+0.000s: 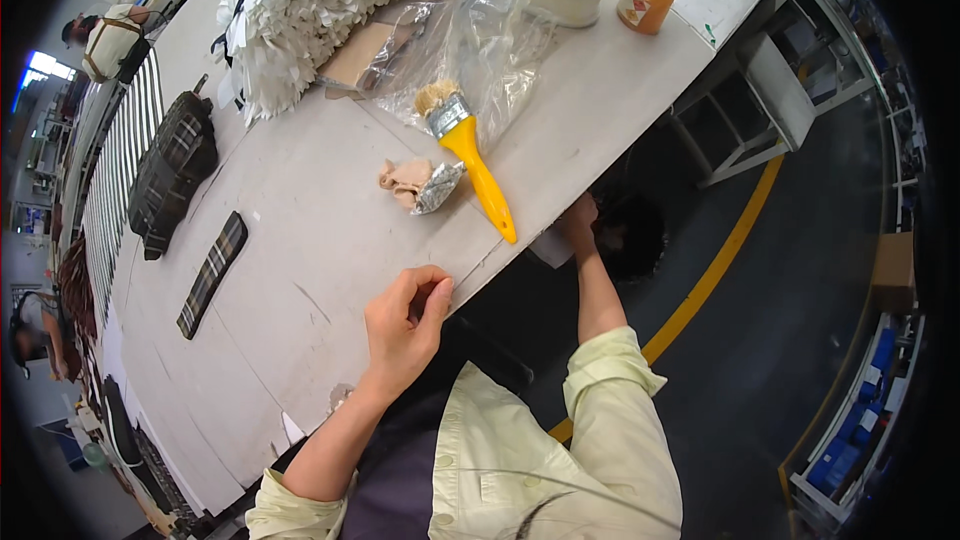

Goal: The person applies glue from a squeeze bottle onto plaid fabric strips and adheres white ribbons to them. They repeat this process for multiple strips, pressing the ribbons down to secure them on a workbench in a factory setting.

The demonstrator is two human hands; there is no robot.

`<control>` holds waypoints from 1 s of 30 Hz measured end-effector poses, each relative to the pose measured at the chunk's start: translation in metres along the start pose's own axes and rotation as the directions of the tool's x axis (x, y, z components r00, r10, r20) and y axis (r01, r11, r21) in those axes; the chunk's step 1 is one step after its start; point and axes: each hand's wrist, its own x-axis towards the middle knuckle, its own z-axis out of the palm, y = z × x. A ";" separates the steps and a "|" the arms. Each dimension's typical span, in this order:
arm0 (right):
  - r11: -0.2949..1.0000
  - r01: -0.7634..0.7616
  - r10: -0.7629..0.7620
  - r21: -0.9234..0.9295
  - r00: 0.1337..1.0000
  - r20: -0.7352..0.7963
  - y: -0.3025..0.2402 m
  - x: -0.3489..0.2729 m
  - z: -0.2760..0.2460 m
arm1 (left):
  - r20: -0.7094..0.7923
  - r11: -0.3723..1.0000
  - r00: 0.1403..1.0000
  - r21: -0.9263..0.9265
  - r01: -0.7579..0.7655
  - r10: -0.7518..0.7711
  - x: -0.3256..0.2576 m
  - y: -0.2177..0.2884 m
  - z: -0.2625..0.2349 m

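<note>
Head view: the yellow-handled flat paintbrush (470, 152) lies on the counter (290, 360), long axis diagonal; bristles point upper left over the clear plastic bag (505, 45), handle end lower right near the counter's edge. Left grip (408, 320) is loosely curled at that edge; contents cannot be told. Right grip (580, 220), beyond the edge, is partly hidden; state cannot be told.

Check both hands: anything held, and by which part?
Left hand: fingers curled, nothing visible in it. Right hand: partly hidden past the table edge, can't tell.
</note>
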 end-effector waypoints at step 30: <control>0.116 0.442 0.174 0.889 0.873 -0.457 0.012 -0.189 -0.205 | 0.055 0.994 0.996 -0.091 -0.059 0.064 -0.001 0.000 0.003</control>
